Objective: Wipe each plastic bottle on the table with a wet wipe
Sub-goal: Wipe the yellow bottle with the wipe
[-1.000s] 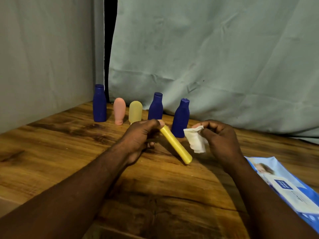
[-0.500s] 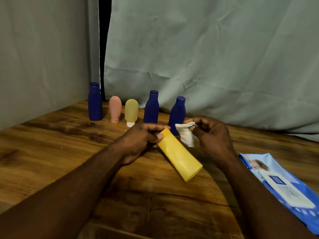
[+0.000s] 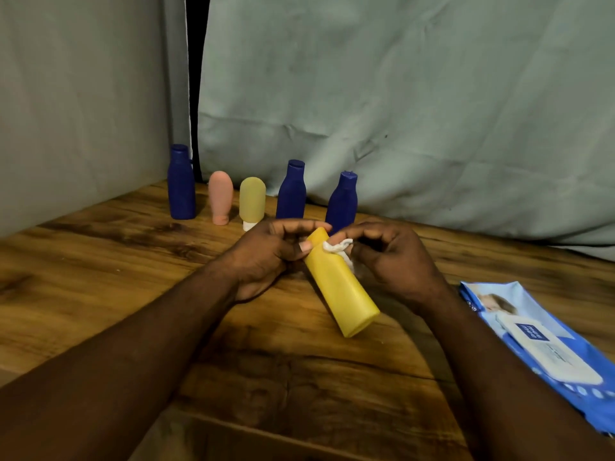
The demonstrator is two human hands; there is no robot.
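A plain yellow bottle (image 3: 339, 287), smooth and unlabelled, is held tilted over the middle of the bench (image 3: 100, 277), with its narrow end far and its flat base nearer and to the right. The left hand (image 3: 266, 257) grips the narrow end, fingers (image 3: 299, 224) curled round it. The right hand (image 3: 396, 261) pinches a crumpled white wet wipe (image 3: 336, 245) against the bottle's upper side. Along the curtain (image 3: 399, 111), far left, stand three dark blue bottles (image 3: 181, 184) (image 3: 291, 191) (image 3: 342, 201), a pink tube (image 3: 220, 197) and a pale yellow tube (image 3: 252, 201). A blue wipes pack (image 3: 539, 341) lies near right.

Upright blue, pink and yellow plastic bottles (image 3: 252, 201) bar 12 o'clock; blue wet-wipe pack (image 3: 539, 344) blocks 4 o'clock; brown wooden table (image 3: 100, 277) open at 8 o'clock.
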